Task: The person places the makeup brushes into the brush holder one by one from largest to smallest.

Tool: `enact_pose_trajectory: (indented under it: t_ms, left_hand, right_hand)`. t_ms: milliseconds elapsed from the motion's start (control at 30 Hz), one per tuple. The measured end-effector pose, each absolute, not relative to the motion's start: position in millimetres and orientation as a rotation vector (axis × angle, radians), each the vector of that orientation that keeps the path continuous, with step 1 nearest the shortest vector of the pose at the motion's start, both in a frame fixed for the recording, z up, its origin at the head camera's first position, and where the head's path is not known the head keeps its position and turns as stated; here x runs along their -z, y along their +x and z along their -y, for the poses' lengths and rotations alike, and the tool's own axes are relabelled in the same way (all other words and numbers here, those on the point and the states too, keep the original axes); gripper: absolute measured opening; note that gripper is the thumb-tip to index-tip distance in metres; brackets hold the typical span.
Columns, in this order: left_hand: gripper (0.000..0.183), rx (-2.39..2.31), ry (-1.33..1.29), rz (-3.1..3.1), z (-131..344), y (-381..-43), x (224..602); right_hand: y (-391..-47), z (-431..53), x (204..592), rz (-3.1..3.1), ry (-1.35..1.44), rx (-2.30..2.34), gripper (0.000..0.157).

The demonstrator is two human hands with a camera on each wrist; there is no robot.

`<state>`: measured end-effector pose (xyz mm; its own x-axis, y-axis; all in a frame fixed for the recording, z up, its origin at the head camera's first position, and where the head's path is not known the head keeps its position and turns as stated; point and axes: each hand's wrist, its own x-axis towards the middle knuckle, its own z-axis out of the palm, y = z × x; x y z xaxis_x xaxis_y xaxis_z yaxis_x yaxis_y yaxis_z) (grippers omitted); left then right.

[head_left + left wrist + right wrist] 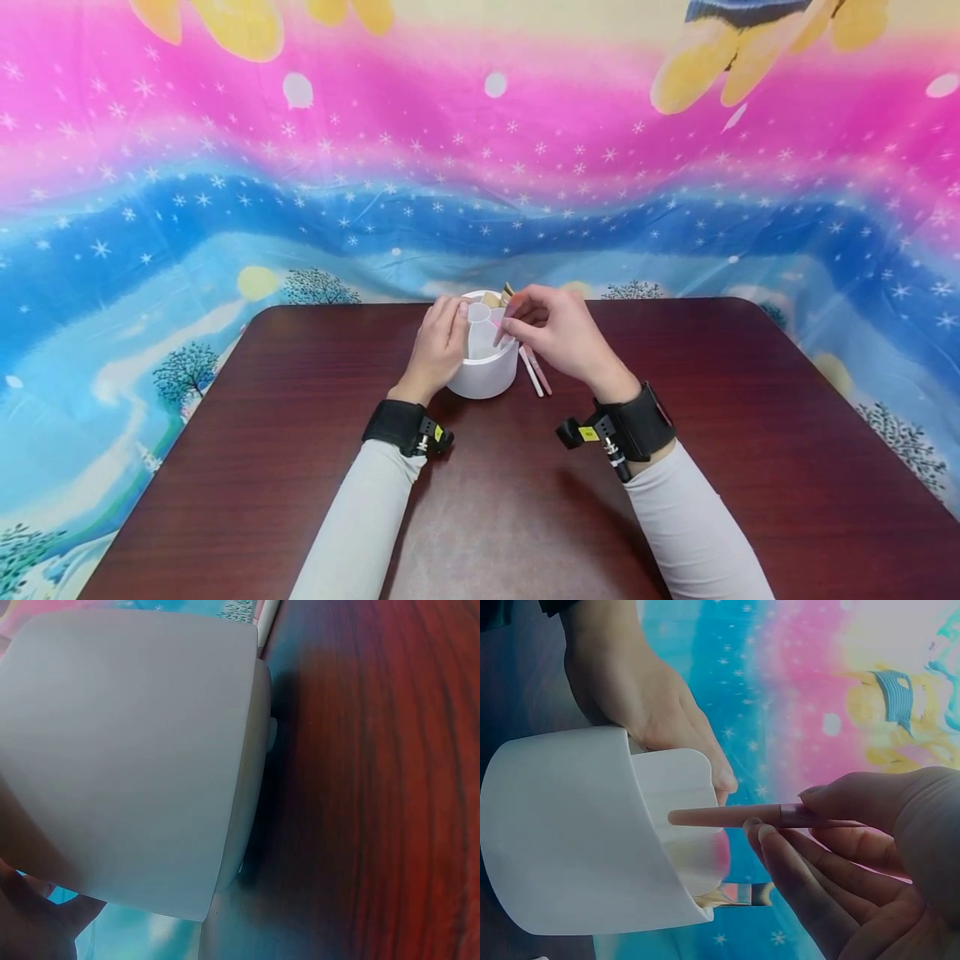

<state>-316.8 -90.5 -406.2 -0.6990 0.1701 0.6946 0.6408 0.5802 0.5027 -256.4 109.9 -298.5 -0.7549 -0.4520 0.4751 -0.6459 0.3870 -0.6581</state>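
Across the far side, a printed backdrop (465,158), pink above and blue below. In front of it, a dark reddish surface (480,533). Toward the far edge of that, near the middle, a white container (482,383), upright, with a pale divider (679,776) inside. On the container's left side, the left hand (438,342), holding it near the rim. At the right side, the right hand (558,329), narrowed to a pinch. In the far right part of the opening, a gold-banded brush (736,894). Just right of the container, on the surface, two slim sticks (532,372), side by side, near ends slanting right. In the right hand's pinch, one pink stick (720,817), long axis steep, roughly along the container's own, lower end leaning left and near. Judged decisive: opening just left of and below the right hand, nearer to that stick's lower end than to its top; whether already past the rim, cannot tell.
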Motion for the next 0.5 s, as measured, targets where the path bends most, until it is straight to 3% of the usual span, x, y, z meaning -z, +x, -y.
enact_pose_trajectory:
  t_ms: [500]
  left_hand:
    - [0.037,1.061,-0.644,2.205,89,-318,407]
  right_hand:
    - [-271,-115,314,2.53,0.851,-1.153,0.012]
